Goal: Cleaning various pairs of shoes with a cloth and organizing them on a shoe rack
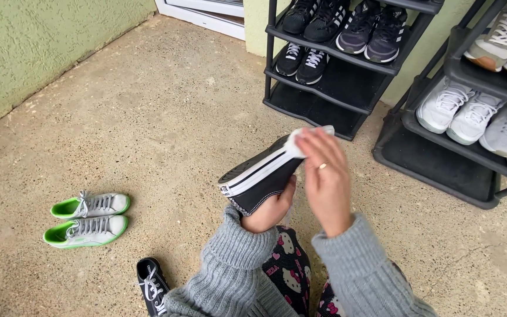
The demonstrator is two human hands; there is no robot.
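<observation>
One view only, from the head camera, looking down at your lap and the concrete floor (165, 117). Your left hand (269, 210) is pushed into the opening of a black low-top sneaker (260, 174), fingers clenched about its heel end so that the shoe is held up, tilted, with its white sole edge and black stripe turned toward you. Your right hand (325, 179) presses a white cloth (309, 140) against the toe end of that sole edge, fingers pinched flat on the cloth; a ring shows on one finger. Judged from this pose, the wiping of this shoe is under way at the toe, and the rest of the sole edge toward the heel appears not yet reached, though how clean it is cannot be told. Its partner, a second black sneaker with white laces (152, 286), lies on the floor just beside your left sleeve, untouched. Farther left stands a pair of grey-and-green sneakers (89, 218), side by side, well apart from your hands; these too seem left to do. Two black shoe racks, the near one (441, 170) at right with white and grey pairs and the far one (335, 88) with dark pairs, stand against the green wall (42, 41).
</observation>
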